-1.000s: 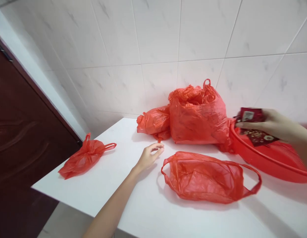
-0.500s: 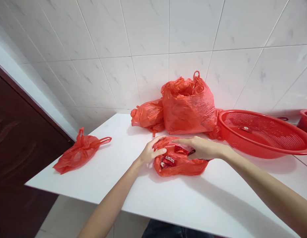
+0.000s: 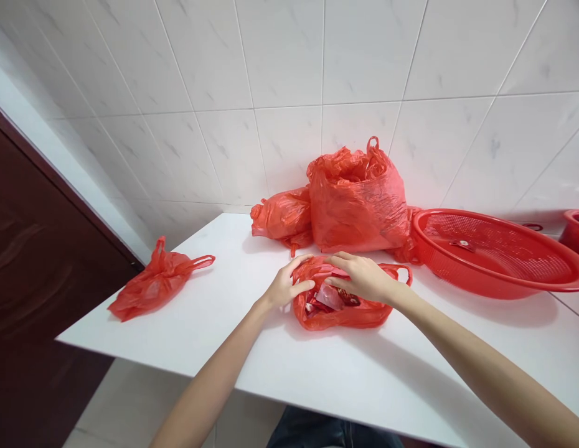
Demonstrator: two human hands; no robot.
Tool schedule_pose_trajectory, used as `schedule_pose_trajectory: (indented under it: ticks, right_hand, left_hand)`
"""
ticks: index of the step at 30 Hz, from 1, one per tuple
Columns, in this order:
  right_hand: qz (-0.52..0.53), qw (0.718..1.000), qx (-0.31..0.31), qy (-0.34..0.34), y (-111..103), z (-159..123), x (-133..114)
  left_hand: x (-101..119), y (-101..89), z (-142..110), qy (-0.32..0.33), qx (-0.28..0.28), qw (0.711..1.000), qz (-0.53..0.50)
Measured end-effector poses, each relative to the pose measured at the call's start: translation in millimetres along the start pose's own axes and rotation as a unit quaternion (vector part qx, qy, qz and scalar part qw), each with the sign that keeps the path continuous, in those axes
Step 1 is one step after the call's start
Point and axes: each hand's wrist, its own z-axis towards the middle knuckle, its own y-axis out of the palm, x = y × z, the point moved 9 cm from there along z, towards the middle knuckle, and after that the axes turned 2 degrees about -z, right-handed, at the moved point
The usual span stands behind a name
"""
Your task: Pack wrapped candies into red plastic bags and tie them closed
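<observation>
A red plastic bag lies on the white tabletop in front of me, its mouth open upward. Inside it are several small wrapped packets, red, dark and pinkish. My left hand grips the bag's left rim, with its thumb inside the mouth and its fingers over the far side. Over the right part of the mouth is my right hand, thumb and fingers apart, nothing visible held in it. Its palm hides part of the contents. One bag handle loops out beyond the right wrist.
A large full red bag stands against the tiled wall, with a smaller tied bag at its left. A red mesh basket holding one small packet sits to the right. A flat red bag lies near the table's left edge.
My right hand has moved left and deeper over the bag's mouth. The packets beneath it look rearranged, and the right handle has come into sight. My left hand stays at the rim.
</observation>
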Motion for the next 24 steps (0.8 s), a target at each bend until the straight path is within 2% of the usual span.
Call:
schedule_pose_trajectory:
  ticks: [5, 8, 10, 12, 14, 15, 16, 18, 20, 21, 24]
  right_hand:
    - [0.086, 0.995, 0.051, -0.018, 1, -24, 7]
    - [0.108, 0.992, 0.047, -0.040, 8, -45, 9]
    - [0.107, 0.992, 0.036, -0.050, 17, -57, 10]
    - [0.101, 0.993, 0.033, -0.045, 26, -66, 11]
    - [0.093, 0.994, 0.037, -0.033, 35, -72, 14]
    - [0.087, 0.995, 0.038, -0.030, 39, -74, 15]
    - [0.082, 0.995, 0.039, -0.029, 43, -75, 15]
    - [0.067, 0.996, 0.044, -0.025, 50, -77, 17]
    - [0.052, 0.997, 0.052, -0.015, 56, -77, 20]
    - [0.044, 0.997, 0.056, -0.008, 59, -77, 22]
    - [0.030, 0.997, 0.069, 0.013, 63, -77, 26]
  left_hand:
    - [-7, -3.6, 1, 0.004, 0.009, 1.000, 0.006]
    - [-5, -5.2, 2, 0.024, 0.014, 0.999, 0.023]
    - [7, -9.3, 1, 0.063, 0.042, 0.996, 0.045]
    - [32, -15.5, -4, 0.127, 0.102, 0.984, 0.076]
    - [62, -13.6, -12, 0.190, 0.144, 0.965, 0.106]
    - [74, -6.2, -13, 0.208, 0.134, 0.962, 0.117]
    - [82, 6.3, -13, 0.212, 0.098, 0.964, 0.128]
    - [83, 39.5, -8, 0.180, -0.020, 0.969, 0.165]
    - [70, 67.9, -5, 0.127, -0.126, 0.956, 0.232]
    - [60, 76.3, -3, 0.103, -0.157, 0.944, 0.271]
    - [32, 81.8, 4, 0.049, -0.184, 0.914, 0.357]
